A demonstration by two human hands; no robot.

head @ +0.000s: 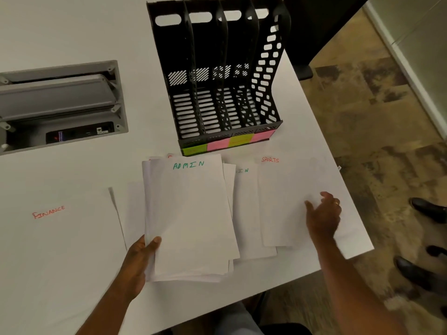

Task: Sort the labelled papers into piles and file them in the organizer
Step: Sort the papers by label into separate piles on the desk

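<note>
My left hand [139, 259] grips the lower left corner of a stack of white papers [191, 218]; its top sheet reads ADMIN in green. To the right lies another ADMIN sheet [249, 213], mostly covered. Further right lies a sheet marked SPORTS [283, 201] in red, and my right hand [324, 213] rests on its right side with fingers spread, holding nothing. A FINANCE sheet [63, 238] lies flat at the left. The black file organizer [266, 68] stands behind the papers with its slots empty and green and pink sticky labels along its front lip.
A grey cable box [60, 105] is sunk into the white table [72, 32] at the left. The table's right edge runs close to my right hand. Black shoes [428, 209] of other people stand on the floor at the right.
</note>
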